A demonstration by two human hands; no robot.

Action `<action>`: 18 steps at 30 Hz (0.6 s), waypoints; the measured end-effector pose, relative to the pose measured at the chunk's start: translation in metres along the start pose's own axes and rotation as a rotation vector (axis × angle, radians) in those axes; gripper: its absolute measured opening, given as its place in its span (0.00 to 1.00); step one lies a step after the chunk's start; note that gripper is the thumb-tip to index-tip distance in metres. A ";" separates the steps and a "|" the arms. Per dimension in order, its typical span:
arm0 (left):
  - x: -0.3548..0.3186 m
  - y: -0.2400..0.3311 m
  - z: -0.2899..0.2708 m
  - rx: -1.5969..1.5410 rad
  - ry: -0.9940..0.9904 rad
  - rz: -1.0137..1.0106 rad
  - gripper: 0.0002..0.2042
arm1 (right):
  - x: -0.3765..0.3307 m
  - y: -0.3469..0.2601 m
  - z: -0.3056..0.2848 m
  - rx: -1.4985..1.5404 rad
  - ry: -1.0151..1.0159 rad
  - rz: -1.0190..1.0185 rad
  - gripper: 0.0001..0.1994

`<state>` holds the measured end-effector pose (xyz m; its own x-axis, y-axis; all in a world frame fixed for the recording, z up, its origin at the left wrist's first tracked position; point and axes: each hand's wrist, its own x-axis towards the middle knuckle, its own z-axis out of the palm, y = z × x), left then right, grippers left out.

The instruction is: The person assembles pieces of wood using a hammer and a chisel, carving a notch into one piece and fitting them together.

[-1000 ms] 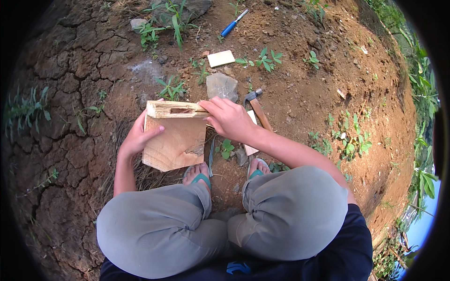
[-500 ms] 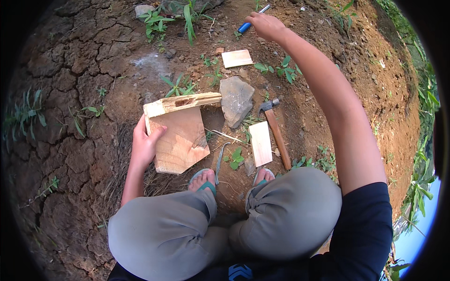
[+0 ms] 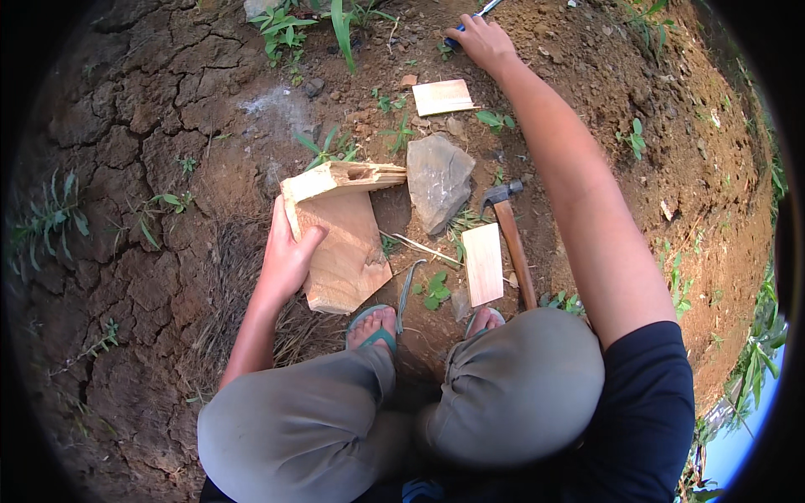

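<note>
My left hand (image 3: 287, 261) grips two joined pieces of wood (image 3: 345, 243) at their left edge, thumb lying over the flat face. The flat board has an angled lower end; a rough strip with a dark hollow runs across its top. My right arm stretches far forward. At its end, my right hand (image 3: 481, 42) has its fingers bent over a tool with a blue handle (image 3: 454, 36) and a thin metal shaft, lying on the soil. The fingers partly cover it, so its exact kind does not show.
A flat grey stone (image 3: 438, 180) lies right of the joined wood. Beyond it is a small pale board (image 3: 443, 97); nearer my feet lies another thin board (image 3: 483, 264). A claw hammer (image 3: 514, 239) with a wooden handle rests beside that. Small weeds grow from the cracked soil.
My right hand has settled lower over the blue-handled tool, its fingers now bent around it. The view has shifted slightly; the left hand still holds the joined wood, tilted a little differently.
</note>
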<state>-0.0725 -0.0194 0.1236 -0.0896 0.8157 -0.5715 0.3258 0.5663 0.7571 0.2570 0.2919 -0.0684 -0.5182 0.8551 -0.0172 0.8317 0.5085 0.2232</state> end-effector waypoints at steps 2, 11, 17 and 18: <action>0.000 0.010 0.006 -0.075 -0.068 -0.002 0.42 | -0.001 0.004 0.006 -0.044 0.059 0.013 0.17; -0.007 0.008 0.022 -0.068 -0.070 0.095 0.47 | -0.019 0.007 -0.004 -0.144 0.237 -0.103 0.21; 0.026 0.023 0.027 0.281 -0.055 0.257 0.30 | -0.057 -0.022 -0.101 0.688 0.576 0.084 0.20; 0.022 0.043 0.025 0.223 -0.107 0.177 0.26 | -0.066 -0.036 -0.122 0.780 0.622 0.094 0.20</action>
<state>-0.0371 0.0198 0.1354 0.0828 0.8757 -0.4757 0.5275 0.3664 0.7665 0.2370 0.2047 0.0438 -0.2710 0.8034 0.5302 0.6575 0.5568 -0.5076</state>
